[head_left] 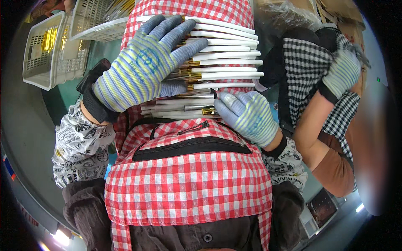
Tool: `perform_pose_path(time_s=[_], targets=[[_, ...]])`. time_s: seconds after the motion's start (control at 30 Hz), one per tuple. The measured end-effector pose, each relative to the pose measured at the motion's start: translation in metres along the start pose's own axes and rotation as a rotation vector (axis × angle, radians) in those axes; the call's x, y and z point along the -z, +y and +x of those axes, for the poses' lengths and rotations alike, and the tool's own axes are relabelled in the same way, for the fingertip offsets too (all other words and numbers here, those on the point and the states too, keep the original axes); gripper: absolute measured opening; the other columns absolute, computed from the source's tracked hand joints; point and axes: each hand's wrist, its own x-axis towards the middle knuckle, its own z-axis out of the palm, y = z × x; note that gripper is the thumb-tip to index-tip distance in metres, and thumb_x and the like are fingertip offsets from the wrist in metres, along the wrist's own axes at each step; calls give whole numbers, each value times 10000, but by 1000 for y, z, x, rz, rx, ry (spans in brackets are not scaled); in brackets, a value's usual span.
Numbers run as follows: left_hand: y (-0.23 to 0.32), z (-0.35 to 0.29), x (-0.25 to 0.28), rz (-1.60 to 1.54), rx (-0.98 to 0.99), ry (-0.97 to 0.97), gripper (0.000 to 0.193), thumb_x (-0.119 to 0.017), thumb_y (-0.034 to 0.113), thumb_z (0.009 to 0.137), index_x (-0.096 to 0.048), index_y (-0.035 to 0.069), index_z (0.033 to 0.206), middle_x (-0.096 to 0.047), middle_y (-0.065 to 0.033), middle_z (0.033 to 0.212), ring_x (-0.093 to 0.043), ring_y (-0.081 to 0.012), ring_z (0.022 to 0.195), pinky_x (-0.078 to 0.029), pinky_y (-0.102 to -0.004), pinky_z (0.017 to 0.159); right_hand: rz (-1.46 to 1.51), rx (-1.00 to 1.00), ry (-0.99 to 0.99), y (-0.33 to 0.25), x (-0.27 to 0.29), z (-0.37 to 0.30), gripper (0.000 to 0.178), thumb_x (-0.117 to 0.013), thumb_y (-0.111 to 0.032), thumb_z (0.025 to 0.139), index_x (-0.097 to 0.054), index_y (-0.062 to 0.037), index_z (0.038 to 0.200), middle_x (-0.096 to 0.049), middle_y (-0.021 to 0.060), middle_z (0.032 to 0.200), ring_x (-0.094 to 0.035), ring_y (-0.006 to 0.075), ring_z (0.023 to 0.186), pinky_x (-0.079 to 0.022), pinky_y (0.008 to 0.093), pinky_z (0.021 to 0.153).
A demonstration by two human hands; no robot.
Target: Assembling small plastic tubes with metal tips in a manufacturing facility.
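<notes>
Left hand point(138, 67), gloved in striped blue-yellow knit, laid open, fingers spread; right hand point(249, 115), gloved likewise, half-curled, grip impossible to tell. Nearer, red-and-white checked cloth apron point(188, 180). Far left, white plastic lattice basket point(39, 73). Under left fingers, slender white rods with gold metal ends point(230, 55); nearer, smaller bunch point(184, 101) by right fingertips.

left ends of the upper white sticks point(230, 62) hidden beneath the left hand point(136, 69), upper basket point(99, 30) cut off by the top edge, blurred patch point(372, 154) at far right
</notes>
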Motion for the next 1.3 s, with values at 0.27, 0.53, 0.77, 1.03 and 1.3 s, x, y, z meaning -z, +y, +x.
perform_pose_path(time_s=[0.27, 0.53, 0.77, 1.03, 1.3], targets=[[46, -24, 25, -221, -99, -61, 368, -682, 238, 805, -647, 53, 1122, -660, -153, 1083, -661, -305, 899, -533, -431, 752, -146, -134, -114, -12, -10, 2, 390, -578, -173, 820, -632, -155, 1206, -622, 93, 1175, -621, 190, 774, -502, 343, 634], [82, -49, -17, -64, 5, -254, 397, -541, 191, 856, -591, 53, 1226, -647, -117, 1120, -662, -259, 887, -529, -382, 643, -148, -104, -109, -18, -13, -1, 333, -548, -191, 868, -633, -94, 1174, -636, 145, 1122, -633, 204, 789, -496, 346, 597], [79, -46, -20, -58, -10, -256, 407, -562, 195, 842, -587, 46, 1220, -619, -94, 966, -639, -260, 815, -512, -390, 631, 258, -177, -164, -13, -3, 1, 286, -662, -192, 817, -627, -33, 1052, -599, 118, 818, -637, 288, 697, -519, 403, 609], [57, -65, -1, -156, -100, -205, 283, -577, 186, 840, -607, 62, 1092, -583, -101, 879, -630, -282, 798, -504, -407, 664, -16, -120, -135, -12, 2, 19, 339, -585, -180, 851, -631, -58, 1164, -641, 105, 935, -644, 252, 780, -511, 408, 672], [44, -97, 51, -262, 166, -261, 235, -654, 187, 756, -634, 75, 962, -584, -91, 832, -602, -316, 763, -455, -428, 678, -68, 33, -149, -16, -23, 27, 294, -556, -208, 860, -629, -16, 1070, -634, 116, 836, -651, 240, 715, -524, 390, 582]])
